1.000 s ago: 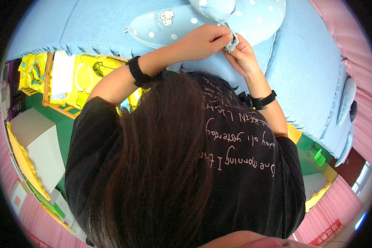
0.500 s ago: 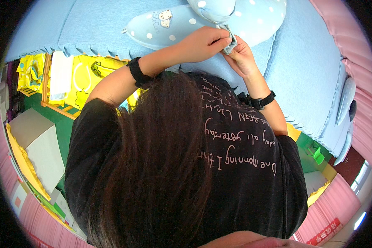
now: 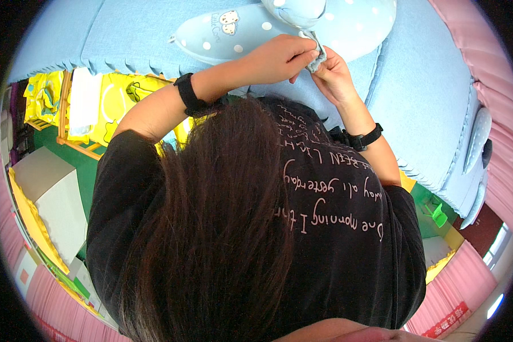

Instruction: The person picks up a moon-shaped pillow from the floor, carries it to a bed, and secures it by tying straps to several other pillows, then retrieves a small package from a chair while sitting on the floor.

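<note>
My left hand and my right hand meet at a small piece of light blue fabric. The fingers of both hands are closed on it, the left hand pinching from the left side and the right hand from below right. Just beyond the hands lies a plump light blue cushion with white dots, one rounded part bulging above the fabric. Its longer arm stretches to the left and carries a small animal print. Whether the fabric piece is joined to the cushion cannot be made out.
A blue quilted cover spreads under the cushion. At left, a wooden bed frame holds yellow bedding. Pink curtains hang at right, and a small green chair stands on the green floor.
The fabric and my left fingers have shifted slightly, and a fingertip now shows below my left hand. Both hands keep their hold.
</note>
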Action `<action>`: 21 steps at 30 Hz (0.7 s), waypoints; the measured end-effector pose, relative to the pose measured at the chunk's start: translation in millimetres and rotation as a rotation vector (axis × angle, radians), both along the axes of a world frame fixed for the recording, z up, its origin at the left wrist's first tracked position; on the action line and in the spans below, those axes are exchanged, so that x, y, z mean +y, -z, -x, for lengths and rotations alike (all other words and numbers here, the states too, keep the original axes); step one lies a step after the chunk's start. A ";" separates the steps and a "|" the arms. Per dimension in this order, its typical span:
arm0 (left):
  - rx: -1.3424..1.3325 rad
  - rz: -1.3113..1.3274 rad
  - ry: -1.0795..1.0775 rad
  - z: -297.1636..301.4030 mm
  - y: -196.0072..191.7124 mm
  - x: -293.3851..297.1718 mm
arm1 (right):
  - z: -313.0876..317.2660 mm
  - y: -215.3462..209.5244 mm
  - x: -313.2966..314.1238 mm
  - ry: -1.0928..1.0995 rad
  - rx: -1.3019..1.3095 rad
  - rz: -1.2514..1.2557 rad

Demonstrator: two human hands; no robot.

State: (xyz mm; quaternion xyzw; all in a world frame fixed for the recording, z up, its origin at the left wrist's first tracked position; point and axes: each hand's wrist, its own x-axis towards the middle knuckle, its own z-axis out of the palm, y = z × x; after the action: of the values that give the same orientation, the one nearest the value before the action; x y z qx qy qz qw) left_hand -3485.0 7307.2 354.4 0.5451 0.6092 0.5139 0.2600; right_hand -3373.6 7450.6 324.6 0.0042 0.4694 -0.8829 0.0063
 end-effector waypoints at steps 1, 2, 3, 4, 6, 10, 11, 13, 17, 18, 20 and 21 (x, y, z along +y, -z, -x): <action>0.023 -0.004 0.003 -0.1 0.1 -0.4 | -0.4 3.7 2.0 0.002 -0.008 -0.017; 0.023 -0.004 0.002 -0.4 -0.4 -1.0 | -0.5 4.8 2.6 0.002 -0.016 -0.034; 0.026 -0.011 0.002 -0.8 -1.5 -1.7 | -1.3 5.0 2.6 0.002 -0.015 -0.033; 0.029 -0.019 0.003 -1.0 -2.2 -2.2 | -2.1 4.4 2.2 0.009 -0.022 -0.044; 0.029 0.018 0.003 1.5 -1.2 -3.6 | -2.0 2.0 2.7 0.014 -0.028 -0.055; 0.011 0.124 0.003 3.9 -2.2 -6.9 | -2.7 -12.1 15.2 -0.057 -0.053 -0.257; 0.014 0.124 0.005 3.8 -2.7 -8.2 | -2.0 -17.2 17.8 -0.093 -0.050 -0.310; 0.003 0.151 -0.008 3.6 -3.0 -10.8 | 3.1 -28.0 22.0 -0.105 -0.072 -0.212; -0.057 0.187 -0.014 3.2 1.0 -10.5 | 9.2 -34.1 13.2 0.017 -0.255 -0.240; -0.013 0.188 0.003 5.2 1.4 -10.0 | 11.8 -35.7 12.0 0.037 -0.366 -0.312; 0.033 0.188 0.020 8.3 2.9 -7.8 | 16.6 -31.4 12.1 0.033 -0.342 -0.354; 0.041 0.241 0.006 9.6 3.7 -6.3 | 17.9 -30.3 12.1 0.027 -0.321 -0.395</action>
State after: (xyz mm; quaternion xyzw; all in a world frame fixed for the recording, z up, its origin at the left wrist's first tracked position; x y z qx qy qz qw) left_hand -3494.6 7300.9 350.6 0.5222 0.6701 0.4248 0.3127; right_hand -3391.5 7462.7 354.9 0.1515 0.6256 -0.7623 0.0679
